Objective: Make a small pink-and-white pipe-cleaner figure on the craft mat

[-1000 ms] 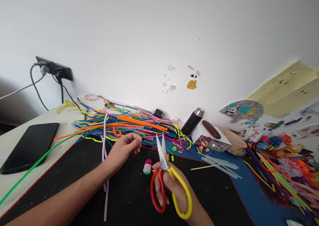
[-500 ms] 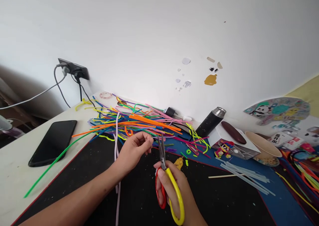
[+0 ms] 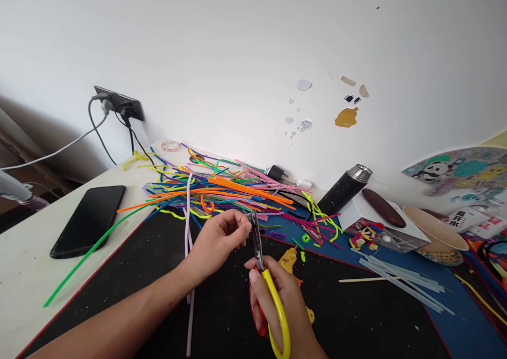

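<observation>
My right hand [image 3: 291,301] is wrapped round scissors [image 3: 276,298] with one yellow and one red handle, their metal blades pointing away from me and slightly apart. Close by the blade tips, my left hand [image 3: 222,237] is closed in a pinch; whatever is between its fingers is too small or hidden to make out. Behind the left wrist run long lilac pipe cleaners [image 3: 187,206] across the black mat [image 3: 150,274]. A yellow glue gun [image 3: 288,257] lies partly covered by my right hand.
Many coloured pipe cleaners [image 3: 233,185] lie piled along the wall. A phone [image 3: 89,219] rests on the left. Toward the right are a black thermos [image 3: 336,190], a white box [image 3: 356,212], a small doll figure [image 3: 365,236], clear glue sticks [image 3: 400,280] and a bowl [image 3: 433,227].
The scissor blades look closer together and nearer my left fingertips. The whole view has shifted a little, and more of the glue gun shows beside my right hand.
</observation>
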`<state>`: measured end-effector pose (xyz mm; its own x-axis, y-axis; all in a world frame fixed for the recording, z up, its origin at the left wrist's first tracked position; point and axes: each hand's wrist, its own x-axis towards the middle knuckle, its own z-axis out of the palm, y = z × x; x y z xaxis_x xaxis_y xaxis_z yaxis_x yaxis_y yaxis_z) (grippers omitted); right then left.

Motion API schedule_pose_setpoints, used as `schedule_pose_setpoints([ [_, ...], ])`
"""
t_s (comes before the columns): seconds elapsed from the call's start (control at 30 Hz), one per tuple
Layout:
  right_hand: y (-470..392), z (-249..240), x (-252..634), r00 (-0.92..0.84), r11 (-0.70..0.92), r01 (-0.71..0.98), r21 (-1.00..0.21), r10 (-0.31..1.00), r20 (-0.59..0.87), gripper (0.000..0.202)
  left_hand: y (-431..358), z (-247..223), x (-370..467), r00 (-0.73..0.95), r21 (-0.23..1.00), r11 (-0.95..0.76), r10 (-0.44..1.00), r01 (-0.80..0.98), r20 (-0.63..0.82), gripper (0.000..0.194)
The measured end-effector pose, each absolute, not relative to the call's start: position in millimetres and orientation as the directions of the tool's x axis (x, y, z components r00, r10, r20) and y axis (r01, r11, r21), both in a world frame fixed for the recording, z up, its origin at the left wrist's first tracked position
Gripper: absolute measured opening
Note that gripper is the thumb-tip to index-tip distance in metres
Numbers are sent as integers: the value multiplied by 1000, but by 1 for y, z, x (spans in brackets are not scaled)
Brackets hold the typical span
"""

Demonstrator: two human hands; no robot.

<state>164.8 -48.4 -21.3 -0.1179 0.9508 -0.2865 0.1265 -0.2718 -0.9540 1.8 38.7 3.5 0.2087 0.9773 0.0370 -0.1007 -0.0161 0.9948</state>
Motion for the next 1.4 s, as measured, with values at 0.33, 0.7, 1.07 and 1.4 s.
schedule_pose_setpoints([
  [0.33,-50,-26,163,-94,-269,144,-952,954,-284,70,38,3,3,217,993,-22,975,-119,48,38],
  [0.7,-53,-18,161,-64,-263,112,-958,960,-271,65,37,1,3,236,993,-31,970,-116,58,32],
  [1.07,-52,-13,161,-62,-264,143,-954,959,-275,62,37,-1,3,243,993,-28,968,-118,56,32],
  [1.4,-52,-6,160,-68,-259,184,-948,959,-275,57,36,1,4,247,994,-16,968,-107,42,32],
])
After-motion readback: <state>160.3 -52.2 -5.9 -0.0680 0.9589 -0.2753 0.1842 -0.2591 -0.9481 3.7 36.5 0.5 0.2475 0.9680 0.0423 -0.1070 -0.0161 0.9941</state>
